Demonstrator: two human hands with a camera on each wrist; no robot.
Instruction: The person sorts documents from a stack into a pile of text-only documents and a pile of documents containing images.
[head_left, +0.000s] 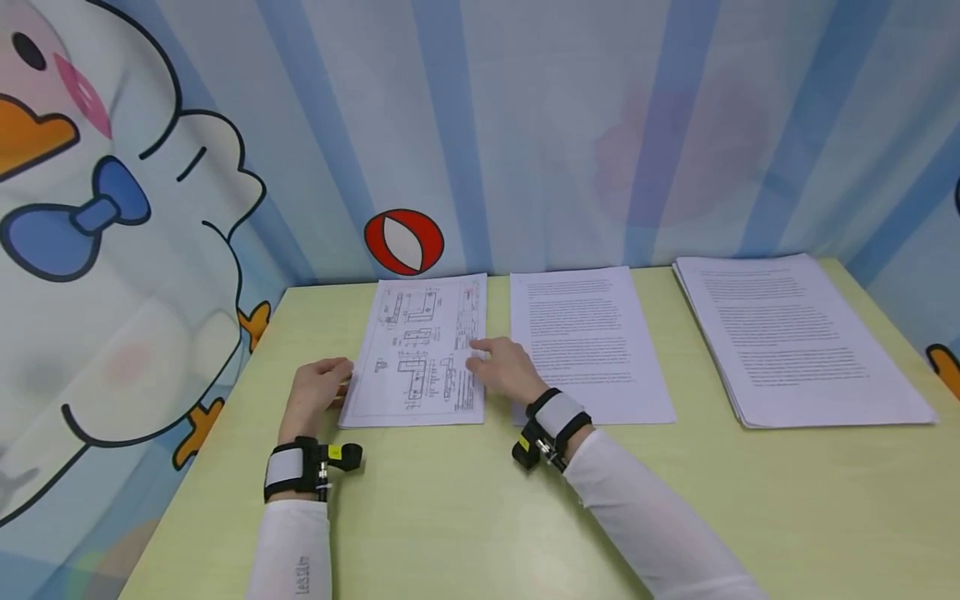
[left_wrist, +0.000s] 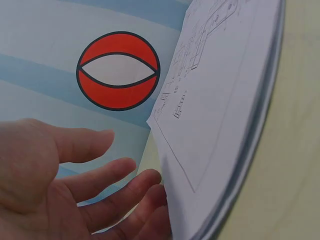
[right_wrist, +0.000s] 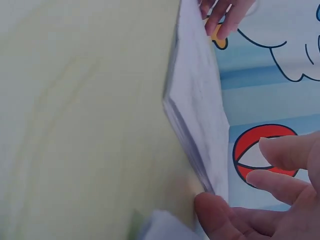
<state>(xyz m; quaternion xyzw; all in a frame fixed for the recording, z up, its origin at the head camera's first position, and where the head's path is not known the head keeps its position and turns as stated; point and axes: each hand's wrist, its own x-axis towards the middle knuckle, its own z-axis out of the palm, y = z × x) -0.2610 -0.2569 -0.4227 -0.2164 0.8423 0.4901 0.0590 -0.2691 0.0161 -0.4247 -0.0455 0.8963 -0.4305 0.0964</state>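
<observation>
Here, going left to right, we start with the printed duck (head_left: 161,358) on the backdrop beside the table (head_left: 435,517). Our left hand (head_left: 315,390) comes next, thumb held away and fingers loosely bent, pinching nothing, with fingertips at the left edge of the stack of drawings (head_left: 423,354). That stack lies flat between our hands, near the back of the table. Our right hand (head_left: 510,369) is at its right edge, thumb and forefinger apart; the left-hand and right-hand grips look equally slack. We judge the step in hand to be squaring or steadying this pile; the next move would call for light, even pressure from both sides. Just right of it lies a text page (head_left: 592,346); our right hand overlaps its left side from above, so the narrow gap could hamper us. The thicker text stack (head_left: 802,346), farthest right, is well out of the way.
</observation>
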